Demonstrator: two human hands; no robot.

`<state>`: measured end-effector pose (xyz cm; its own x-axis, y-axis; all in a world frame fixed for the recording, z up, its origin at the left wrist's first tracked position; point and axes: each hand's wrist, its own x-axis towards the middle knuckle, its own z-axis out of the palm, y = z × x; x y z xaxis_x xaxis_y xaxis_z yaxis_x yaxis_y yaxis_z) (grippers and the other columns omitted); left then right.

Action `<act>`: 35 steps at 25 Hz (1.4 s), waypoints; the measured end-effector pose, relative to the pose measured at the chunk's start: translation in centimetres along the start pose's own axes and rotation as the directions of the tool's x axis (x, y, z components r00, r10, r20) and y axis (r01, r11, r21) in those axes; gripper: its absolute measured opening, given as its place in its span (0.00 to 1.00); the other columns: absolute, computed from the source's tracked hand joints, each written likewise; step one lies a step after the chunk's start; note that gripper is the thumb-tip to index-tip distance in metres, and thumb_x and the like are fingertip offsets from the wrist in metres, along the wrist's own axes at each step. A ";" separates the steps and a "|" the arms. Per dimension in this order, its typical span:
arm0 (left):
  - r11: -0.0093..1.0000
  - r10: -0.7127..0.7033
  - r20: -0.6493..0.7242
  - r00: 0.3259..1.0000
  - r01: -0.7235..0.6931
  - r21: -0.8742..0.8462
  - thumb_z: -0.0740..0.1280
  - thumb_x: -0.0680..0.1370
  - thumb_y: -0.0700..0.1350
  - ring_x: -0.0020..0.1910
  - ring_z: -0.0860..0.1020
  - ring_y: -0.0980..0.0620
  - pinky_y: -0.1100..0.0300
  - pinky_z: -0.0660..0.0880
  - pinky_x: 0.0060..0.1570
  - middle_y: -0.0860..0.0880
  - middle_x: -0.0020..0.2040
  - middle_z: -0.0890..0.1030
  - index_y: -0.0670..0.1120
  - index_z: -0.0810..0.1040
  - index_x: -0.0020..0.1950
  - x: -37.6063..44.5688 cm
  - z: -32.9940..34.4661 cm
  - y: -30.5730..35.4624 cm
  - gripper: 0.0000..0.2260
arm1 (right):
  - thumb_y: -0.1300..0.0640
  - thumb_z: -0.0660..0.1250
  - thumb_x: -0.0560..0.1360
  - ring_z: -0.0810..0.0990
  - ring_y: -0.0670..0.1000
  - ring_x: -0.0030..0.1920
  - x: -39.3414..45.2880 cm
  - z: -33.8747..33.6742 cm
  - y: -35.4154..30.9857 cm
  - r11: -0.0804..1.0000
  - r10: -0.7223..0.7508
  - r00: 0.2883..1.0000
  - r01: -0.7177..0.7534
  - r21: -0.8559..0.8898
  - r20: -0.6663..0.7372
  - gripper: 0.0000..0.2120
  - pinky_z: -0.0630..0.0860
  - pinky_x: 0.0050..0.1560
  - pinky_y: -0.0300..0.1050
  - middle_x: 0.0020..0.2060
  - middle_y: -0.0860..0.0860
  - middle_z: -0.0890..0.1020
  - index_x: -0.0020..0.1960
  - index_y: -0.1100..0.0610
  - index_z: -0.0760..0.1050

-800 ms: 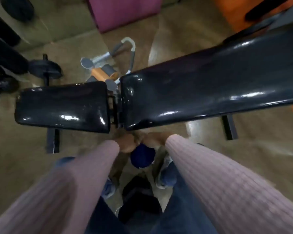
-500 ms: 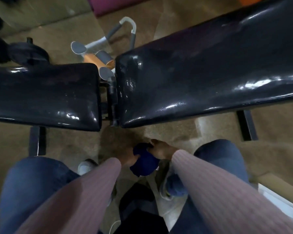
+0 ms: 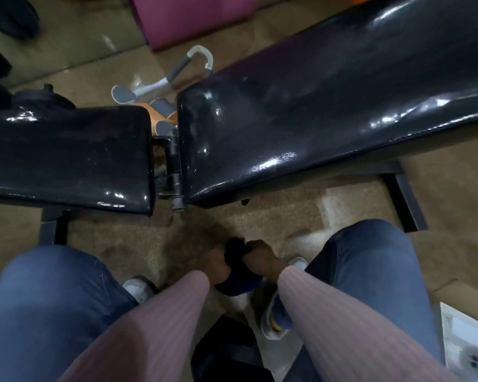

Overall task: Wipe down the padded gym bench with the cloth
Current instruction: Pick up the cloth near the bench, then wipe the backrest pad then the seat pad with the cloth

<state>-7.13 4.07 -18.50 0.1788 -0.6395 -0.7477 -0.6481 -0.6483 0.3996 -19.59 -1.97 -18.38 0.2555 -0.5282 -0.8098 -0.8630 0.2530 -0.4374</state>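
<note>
A: Where's the cloth?
B: The dark blue bunched-up cloth (image 3: 236, 274) is down low btwn the 2 knees, over the brown speckled floor (image 3: 116, 238). Both hands have it.
A: How do the hands hold it?
B: The left hand (image 3: 217, 267) has its fingers curled round the left side of the cloth. The right hand (image 3: 261, 257) has its fingers curled tight on the top right part. The 2 hands are v. close, w/ the cloth squeezed btwn them.
A: And the bench?
B: The shiny black padded gym bench (image 3: 329, 117) is in front, above the hands. It has 2 pads: a short seat pad (image 3: 66, 158) on the left and a long back pad on the right, tilted up. A black metal hinge (image 3: 171, 172) sits btwn them. The cloth isn't touching the bench.
A: Anything else?
B: A grey and orange exercise tool (image 3: 160, 97) lies on the floor behind the bench, and a purple-pink mat (image 3: 193, 17) is further back.
</note>
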 end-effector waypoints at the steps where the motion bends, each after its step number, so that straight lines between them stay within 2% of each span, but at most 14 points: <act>1: 0.998 0.019 -0.007 1.000 -0.019 -0.057 0.63 0.78 0.39 0.63 0.73 0.41 0.58 0.68 0.59 0.40 0.61 0.76 0.39 0.73 0.64 -0.1 -0.4 0.6 0.14 | 0.59 0.65 0.75 0.80 0.60 0.50 -0.6 -0.5 -0.5 0.988 -0.008 1.000 0.010 0.152 -0.016 0.04 0.74 0.44 0.49 0.47 0.60 0.80 0.47 0.60 0.76; 5: 0.950 0.175 -0.051 0.983 -0.182 -0.252 0.65 0.79 0.43 0.54 0.77 0.45 0.58 0.71 0.52 0.44 0.51 0.78 0.43 0.73 0.57 -2.0 -2.4 3.8 0.08 | 0.59 0.69 0.74 0.82 0.56 0.46 -4.3 -4.7 -2.0 0.792 0.027 1.000 -0.015 0.610 -0.010 0.12 0.79 0.46 0.47 0.47 0.57 0.83 0.57 0.59 0.76; 7: 0.933 0.208 -0.089 0.974 -0.225 -0.281 0.66 0.79 0.45 0.51 0.78 0.47 0.56 0.73 0.52 0.46 0.49 0.80 0.44 0.75 0.56 -3.5 -3.7 6.4 0.08 | 0.59 0.71 0.75 0.82 0.55 0.49 -6.6 -7.7 -2.5 0.780 -0.032 0.999 0.018 0.626 0.012 0.16 0.81 0.47 0.48 0.51 0.57 0.82 0.61 0.59 0.73; 10: 0.875 0.398 -0.151 0.905 -0.424 -0.232 0.68 0.77 0.49 0.44 0.78 0.52 0.58 0.75 0.46 0.49 0.46 0.81 0.45 0.76 0.54 -5.9 -6.2 11.3 0.10 | 0.60 0.69 0.76 0.82 0.56 0.51 -10.4 -13.4 -2.5 0.817 -0.075 0.988 0.139 0.560 -0.136 0.11 0.80 0.54 0.52 0.49 0.56 0.83 0.58 0.59 0.75; 12: 0.812 0.572 -0.297 0.765 -0.580 0.070 0.66 0.76 0.57 0.42 0.77 0.55 0.59 0.73 0.43 0.53 0.45 0.80 0.50 0.76 0.53 -7.8 -8.1 14.1 0.12 | 0.61 0.67 0.77 0.83 0.57 0.50 -13.4 -17.7 -2.1 0.793 -0.145 0.969 0.235 0.562 -0.201 0.11 0.80 0.53 0.53 0.48 0.57 0.85 0.59 0.59 0.77; 14: 0.656 0.750 -0.393 0.532 -0.675 0.338 0.62 0.77 0.60 0.46 0.77 0.55 0.58 0.74 0.46 0.55 0.48 0.79 0.51 0.76 0.56 -9.1 -10.0 16.9 0.15 | 0.62 0.67 0.77 0.84 0.58 0.51 -17.3 -22.7 -2.1 0.750 -0.205 0.942 0.326 0.575 -0.267 0.11 0.80 0.54 0.55 0.49 0.58 0.85 0.60 0.59 0.78; 17: 0.385 0.900 -0.400 0.173 -0.746 0.544 0.61 0.78 0.55 0.52 0.75 0.53 0.55 0.76 0.47 0.52 0.53 0.77 0.47 0.77 0.59 -10.2 -12.4 22.8 0.16 | 0.64 0.65 0.78 0.84 0.58 0.48 -23.9 -29.6 -3.2 0.687 -0.315 0.866 0.490 0.537 -0.388 0.09 0.81 0.47 0.50 0.49 0.60 0.85 0.57 0.60 0.79; 19: 0.279 0.911 -0.412 0.020 -0.765 0.581 0.62 0.78 0.52 0.59 0.73 0.51 0.55 0.76 0.55 0.49 0.59 0.76 0.44 0.75 0.64 -10.6 -13.6 28.1 0.18 | 0.63 0.64 0.78 0.85 0.58 0.46 -28.2 -33.8 -4.5 0.718 -0.361 0.807 0.560 0.414 -0.466 0.07 0.81 0.44 0.48 0.48 0.60 0.85 0.54 0.59 0.79; 23: 0.220 0.924 -0.382 -0.026 -0.780 0.585 0.59 0.80 0.53 0.74 0.59 0.53 0.54 0.60 0.73 0.49 0.74 0.64 0.45 0.61 0.76 -10.7 -14.2 36.6 0.26 | 0.61 0.64 0.80 0.85 0.58 0.43 -33.2 -42.0 -5.4 0.860 -0.328 0.600 0.509 0.032 -0.729 0.07 0.80 0.41 0.49 0.42 0.56 0.86 0.50 0.53 0.80; 27: 0.144 0.970 -0.240 -0.029 -0.730 0.668 0.56 0.81 0.55 0.76 0.54 0.53 0.51 0.57 0.73 0.50 0.77 0.58 0.46 0.58 0.77 -8.2 -13.2 38.1 0.27 | 0.61 0.65 0.77 0.81 0.61 0.46 -33.4 -50.0 -3.6 0.934 -0.291 0.090 0.243 -0.262 -0.952 0.07 0.71 0.43 0.46 0.39 0.55 0.81 0.42 0.52 0.75; 30: 0.149 0.974 -0.228 -0.002 -0.751 0.643 0.54 0.81 0.58 0.77 0.47 0.57 0.57 0.45 0.76 0.53 0.78 0.53 0.48 0.52 0.78 -7.6 -12.4 40.5 0.29 | 0.61 0.63 0.75 0.80 0.61 0.51 -32.8 -53.1 -1.6 0.935 -0.354 -0.162 -0.066 -0.348 -0.921 0.13 0.72 0.44 0.48 0.49 0.55 0.83 0.56 0.50 0.78; 32: 0.129 0.978 -0.208 -0.012 -0.753 0.645 0.55 0.80 0.61 0.77 0.44 0.58 0.57 0.42 0.75 0.53 0.78 0.51 0.49 0.51 0.78 -7.4 -11.1 41.7 0.31 | 0.64 0.63 0.72 0.79 0.59 0.57 -31.9 -53.8 0.6 0.853 -0.511 -0.207 -0.240 -0.463 -0.834 0.19 0.76 0.50 0.49 0.55 0.53 0.83 0.60 0.50 0.80; 33: 0.121 0.980 -0.199 -0.017 -0.746 0.655 0.56 0.79 0.61 0.77 0.45 0.57 0.56 0.43 0.76 0.52 0.78 0.53 0.48 0.53 0.78 -7.1 -10.7 41.6 0.32 | 0.65 0.63 0.71 0.78 0.59 0.59 -31.1 -53.9 1.5 0.810 -0.568 -0.148 -0.273 -0.518 -0.810 0.21 0.76 0.54 0.51 0.57 0.53 0.82 0.60 0.50 0.80; 35: 0.063 0.986 -0.154 -0.067 -0.702 0.710 0.57 0.79 0.60 0.77 0.52 0.52 0.52 0.50 0.74 0.48 0.77 0.59 0.44 0.59 0.77 -6.5 -9.8 41.0 0.31 | 0.59 0.64 0.72 0.73 0.58 0.66 -28.7 -53.8 3.8 0.805 -0.542 0.070 -0.243 -0.542 -0.837 0.21 0.71 0.64 0.52 0.64 0.52 0.78 0.64 0.48 0.78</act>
<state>-27.59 -22.38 7.92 -0.5366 -0.6600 0.5258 -0.6918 0.7009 0.1737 -53.67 -29.48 24.31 0.1211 -0.8529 0.5078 -0.9926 -0.1073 0.0565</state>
